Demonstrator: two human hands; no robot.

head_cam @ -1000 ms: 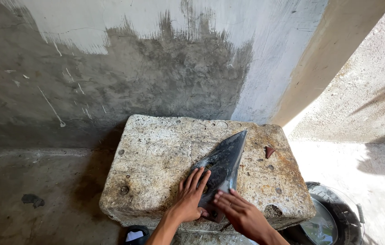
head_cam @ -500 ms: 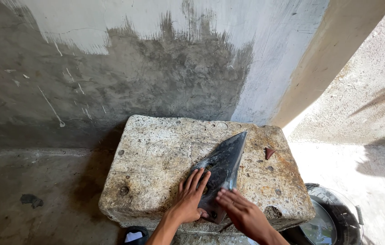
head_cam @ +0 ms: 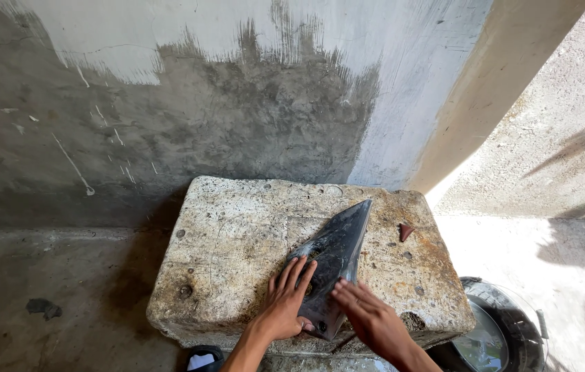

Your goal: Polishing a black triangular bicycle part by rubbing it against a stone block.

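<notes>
A dark, pointed, leaf-shaped metal blade [head_cam: 334, 258] lies flat on a rough, pitted stone block [head_cam: 237, 241], tip toward the plastered wall [head_cam: 237, 124]. The left hand [head_cam: 285, 303] presses its broad end with fingers spread flat, and the right hand [head_cam: 368, 317] rests open-fingered beside it, neither clenched. The step appears to be grinding the blade on the stone; a further stroke would call for steady downward pressure.
</notes>
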